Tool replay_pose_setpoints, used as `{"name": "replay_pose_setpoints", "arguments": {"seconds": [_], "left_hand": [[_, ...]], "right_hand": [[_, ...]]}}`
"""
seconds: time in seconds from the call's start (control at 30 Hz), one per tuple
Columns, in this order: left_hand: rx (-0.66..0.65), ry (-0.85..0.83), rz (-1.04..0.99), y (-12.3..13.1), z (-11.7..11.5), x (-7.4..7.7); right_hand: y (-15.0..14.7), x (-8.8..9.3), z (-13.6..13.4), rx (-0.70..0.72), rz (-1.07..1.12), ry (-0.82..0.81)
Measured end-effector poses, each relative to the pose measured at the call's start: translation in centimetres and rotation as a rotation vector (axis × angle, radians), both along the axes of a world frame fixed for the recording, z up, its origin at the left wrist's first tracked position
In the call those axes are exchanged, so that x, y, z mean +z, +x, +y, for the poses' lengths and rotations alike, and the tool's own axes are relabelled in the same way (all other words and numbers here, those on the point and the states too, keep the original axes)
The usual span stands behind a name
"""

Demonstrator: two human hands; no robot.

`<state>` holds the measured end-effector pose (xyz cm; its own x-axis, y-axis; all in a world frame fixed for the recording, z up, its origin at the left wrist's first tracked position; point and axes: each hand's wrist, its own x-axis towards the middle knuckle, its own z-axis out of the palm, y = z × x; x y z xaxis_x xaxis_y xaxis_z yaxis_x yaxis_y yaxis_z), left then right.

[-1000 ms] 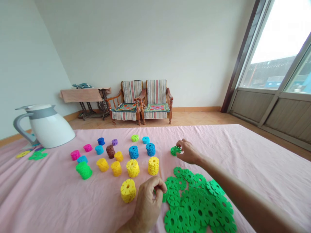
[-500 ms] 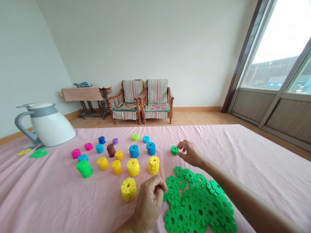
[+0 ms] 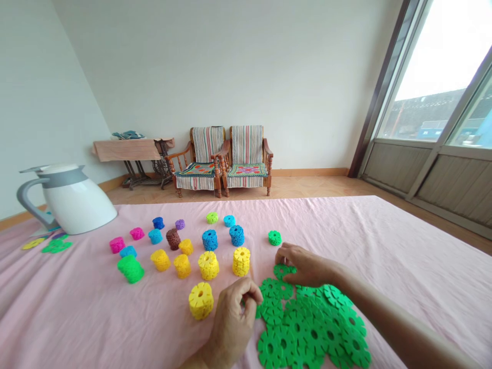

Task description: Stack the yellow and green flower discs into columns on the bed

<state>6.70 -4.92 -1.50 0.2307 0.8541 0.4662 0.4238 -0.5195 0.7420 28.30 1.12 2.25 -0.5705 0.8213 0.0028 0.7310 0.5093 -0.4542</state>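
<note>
A heap of flat green gear-shaped discs [image 3: 311, 328] lies on the pink cloth in front of me. My right hand [image 3: 305, 266] rests on the heap's far edge, fingers curled over one green disc [image 3: 282, 270]. A short green stack [image 3: 274, 238] stands alone just beyond it, untouched. My left hand [image 3: 234, 320] is curled at the heap's left edge, thumb and fingers pinched by a green disc; what it holds is hidden. A yellow stack [image 3: 201, 300] stands right beside that hand.
Several stacks in yellow [image 3: 241, 261], blue [image 3: 210, 240], pink [image 3: 117, 244], brown and green [image 3: 131, 269] stand in rows on the table [image 3: 403, 256]. A white jug [image 3: 71, 200] sits far left with loose discs by it. Two chairs [image 3: 223, 161] stand by the far wall.
My right hand has let go of the small green stack and drawn back toward me onto the heap's far edge. The left hand has stayed put.
</note>
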Motion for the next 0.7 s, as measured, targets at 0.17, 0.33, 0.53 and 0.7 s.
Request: {"name": "replay_pose_setpoints", "arguments": {"seconds": [0.17, 0.33, 0.53, 0.7], "left_hand": [[-0.010, -0.004, 0.009, 0.0, 0.1, -0.2], [-0.009, -0.022, 0.022, -0.1, 0.1, -0.3], [-0.008, -0.016, 0.029, 0.0, 0.1, -0.3], [-0.014, -0.032, 0.022, 0.0, 0.2, -0.4]], "right_hand": [[0.1, -0.7, 0.4, -0.007, -0.021, -0.011], [0.1, -1.1, -0.1, -0.014, -0.010, 0.028], [0.1, -1.6, -0.1, -0.109, 0.064, 0.104], [0.3, -2.4, 3.4, -0.308, 0.185, 0.240]]}}
